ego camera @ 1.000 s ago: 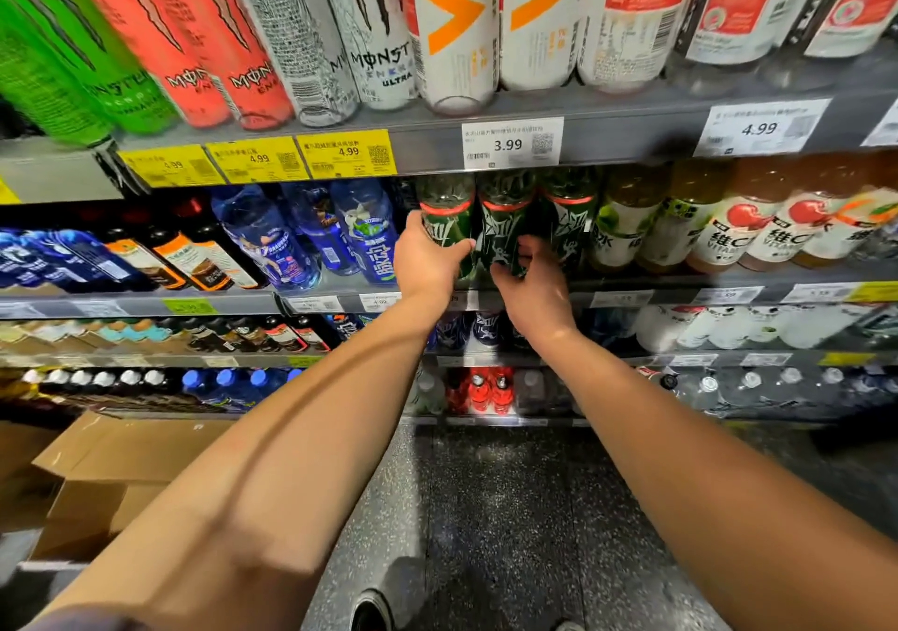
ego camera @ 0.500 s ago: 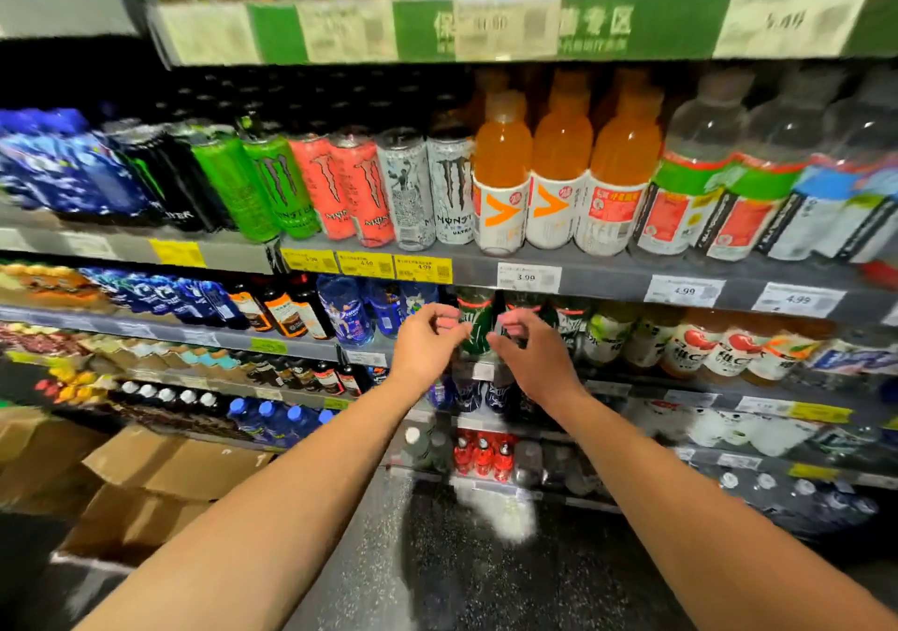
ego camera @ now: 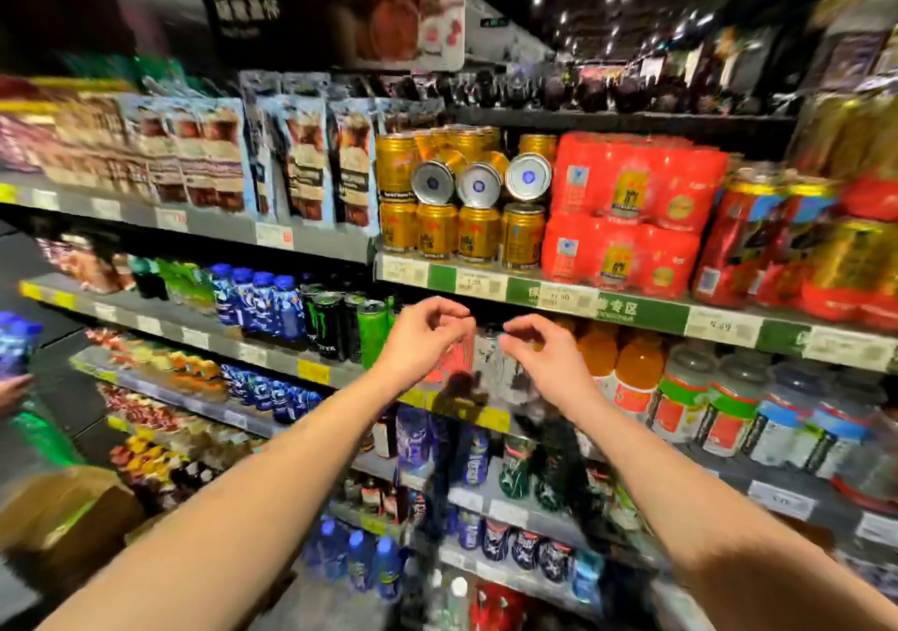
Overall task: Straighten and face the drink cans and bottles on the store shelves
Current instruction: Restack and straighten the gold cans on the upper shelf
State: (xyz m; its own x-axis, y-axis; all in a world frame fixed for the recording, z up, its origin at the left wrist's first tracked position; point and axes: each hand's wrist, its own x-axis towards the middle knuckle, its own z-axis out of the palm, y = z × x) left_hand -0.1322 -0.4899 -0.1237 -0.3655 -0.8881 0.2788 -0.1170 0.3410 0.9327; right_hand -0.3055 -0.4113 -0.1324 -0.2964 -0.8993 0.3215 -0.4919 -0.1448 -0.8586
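Both hands were raised in front of the energy-drink shelf, the landmark here, and both were empty. The left hand [ego camera: 422,339] had its fingers loosely curled toward the thumb with nothing between them, and the right hand [ego camera: 539,356] hung in the same relaxed curl just beside it, a narrow gap between the two. That posture probably meant the hands were between cans, shaped ready to pinch a rim and twist a label forward. Behind the hands on that shelf stood a pink-red can [ego camera: 454,356] and a white can [ego camera: 491,358], blurred, so whether their labels faced out could not be told. To the left of them on the same shelf stood a black can [ego camera: 324,324] with its green logo facing front and a green can [ego camera: 371,331]; to the right, orange bottles [ego camera: 631,368] and clear bottles with red and green labels [ego camera: 685,402]. On the shelf above, gold cans [ego camera: 461,237] stood in a row, and three more gold cans lay on their sides [ego camera: 478,183] on top of them, ends outward, likely stacked that way for display though they might need straightening. The price-tag rail [ego camera: 641,312] of that upper shelf overhung the energy drinks, so any reach to the can tops had to pass under it. Red multipacks [ego camera: 627,212] sat to the right of the gold cans.
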